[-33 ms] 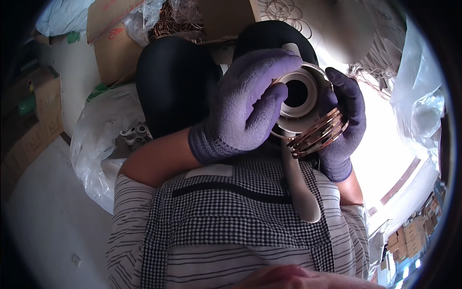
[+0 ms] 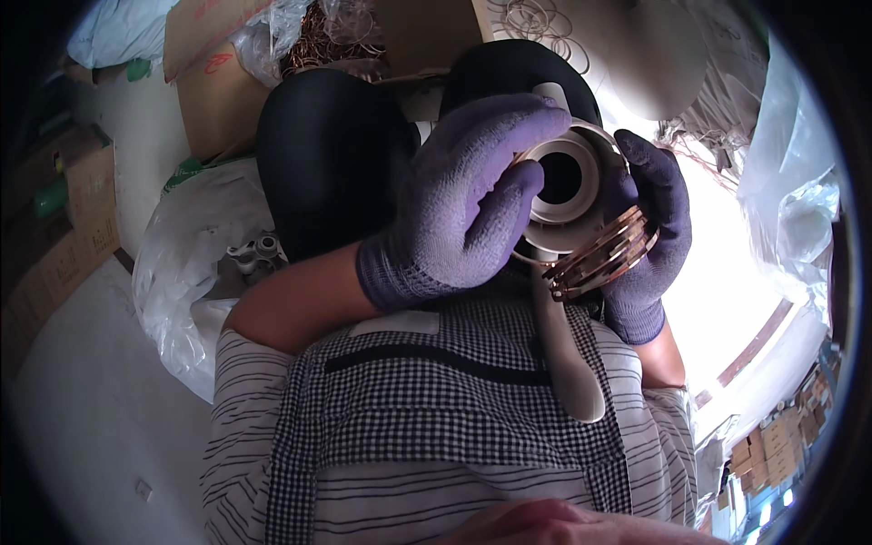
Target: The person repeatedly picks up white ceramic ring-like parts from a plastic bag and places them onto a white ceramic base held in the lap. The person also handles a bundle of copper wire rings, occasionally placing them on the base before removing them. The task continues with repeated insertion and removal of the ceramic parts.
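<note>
A pale round part (image 2: pixel 589 204) with a dark central hole is between my two gloved hands, above my lap. Its stub sticks out on the far side, and a long pale handle (image 2: pixel 577 381) reaches toward my apron. My left hand (image 2: pixel 463 191) curls at the part's left edge, its thumb and fingers closed on a thin copper-coloured ring (image 2: pixel 520 256) that lies around the part. Against the right side, my right hand (image 2: pixel 658 218) is bent with its thumb on the part. A stack of copper-coloured rings (image 2: pixel 604 254) hangs in that hand, partly hidden by its fingers.
A clear plastic bag (image 2: pixel 182 263) with metal parts stands at the left. Beyond my knees is a cardboard box (image 2: pixel 431 36) beside a heap of copper-coloured rings (image 2: pixel 331 41). Loose thin rings (image 2: pixel 536 23) lie at the far right, near plastic sheeting (image 2: pixel 790 182).
The round part and its handle have shifted very slightly toward me. Both hands keep nearly the same place.
</note>
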Demonstrator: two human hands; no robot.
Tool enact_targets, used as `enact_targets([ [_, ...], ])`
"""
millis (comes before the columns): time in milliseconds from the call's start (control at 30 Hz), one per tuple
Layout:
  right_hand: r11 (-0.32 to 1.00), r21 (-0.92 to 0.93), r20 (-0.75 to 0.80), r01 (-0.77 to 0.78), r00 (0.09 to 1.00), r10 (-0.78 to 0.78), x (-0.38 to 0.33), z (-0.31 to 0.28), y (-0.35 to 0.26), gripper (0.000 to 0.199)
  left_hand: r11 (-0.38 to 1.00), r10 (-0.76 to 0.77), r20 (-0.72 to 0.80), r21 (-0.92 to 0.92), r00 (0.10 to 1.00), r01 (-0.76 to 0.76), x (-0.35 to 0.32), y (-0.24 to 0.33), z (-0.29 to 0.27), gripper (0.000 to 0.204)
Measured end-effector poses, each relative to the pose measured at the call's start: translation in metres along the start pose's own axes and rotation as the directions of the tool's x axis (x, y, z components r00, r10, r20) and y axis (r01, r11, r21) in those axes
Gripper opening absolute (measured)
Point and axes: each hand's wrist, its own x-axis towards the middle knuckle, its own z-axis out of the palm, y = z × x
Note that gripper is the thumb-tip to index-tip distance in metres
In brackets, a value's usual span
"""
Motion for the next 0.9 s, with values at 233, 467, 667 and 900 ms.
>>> enact_targets([
  [233,0.994,0.078,0.109,-0.082,0.991,0.073,0.007,-0.005,-0.008,0.030,0.995,-0.068,-0.064,-0.075,0.996,0.064,-0.002,0.000,0.000,0.038],
  [467,0.974,-0.019,0.150,-0.227,0.962,0.227,0.015,-0.005,-0.016,0.043,0.988,-0.097,-0.112,-0.130,0.989,0.082,-0.010,-0.003,0.004,0.034],
  [667,0.998,-0.032,0.209,-0.053,0.976,0.059,0.013,-0.011,-0.002,0.034,0.999,-0.038,0.030,-0.004,0.999,0.039,-0.003,0.003,-0.010,0.038],
  [900,0.997,-0.071,0.195,0.015,0.981,-0.001,0.004,-0.009,0.009,0.030,1.000,-0.007,0.037,-0.001,0.999,0.007,-0.011,-0.007,-0.012,0.040],
])
